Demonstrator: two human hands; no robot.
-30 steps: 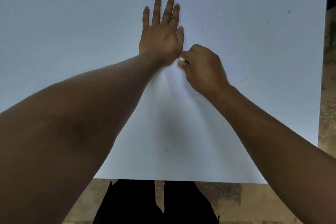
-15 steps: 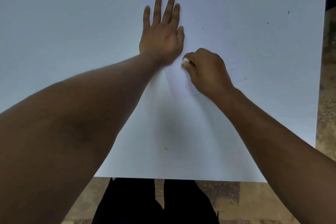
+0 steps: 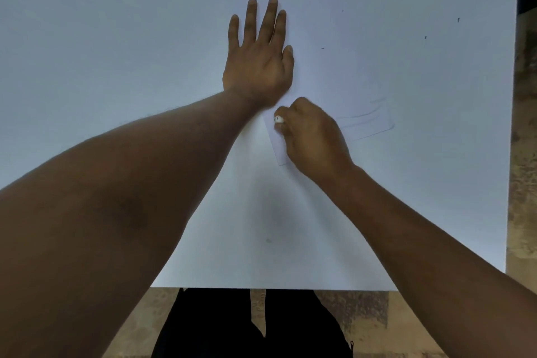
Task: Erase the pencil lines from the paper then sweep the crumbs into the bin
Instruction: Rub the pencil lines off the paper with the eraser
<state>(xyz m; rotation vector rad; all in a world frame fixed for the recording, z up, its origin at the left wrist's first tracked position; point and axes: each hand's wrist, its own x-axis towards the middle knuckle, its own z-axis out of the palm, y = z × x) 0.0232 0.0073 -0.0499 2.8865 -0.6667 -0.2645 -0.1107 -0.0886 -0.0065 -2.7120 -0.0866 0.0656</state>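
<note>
A small white sheet of paper [image 3: 366,122] lies on the large white table [image 3: 116,38], faint pencil lines curving across its right part. My left hand [image 3: 257,61] lies flat with fingers spread, its heel pressing the paper's upper left corner. My right hand [image 3: 312,136] is closed around a small white eraser [image 3: 279,119], whose tip shows at the thumb and touches the paper near its left edge. Most of the paper's middle is hidden under my right hand. No bin is in view.
A few tiny dark specks [image 3: 425,37] dot the table at the far right. The table's front edge [image 3: 273,288] is close to my body, and its right edge [image 3: 513,125] borders a mottled brown floor [image 3: 523,183]. Dark trousers [image 3: 250,325] show below.
My right hand with the eraser has slid down and slightly right along the paper's left side. My left hand has stayed flat in place.
</note>
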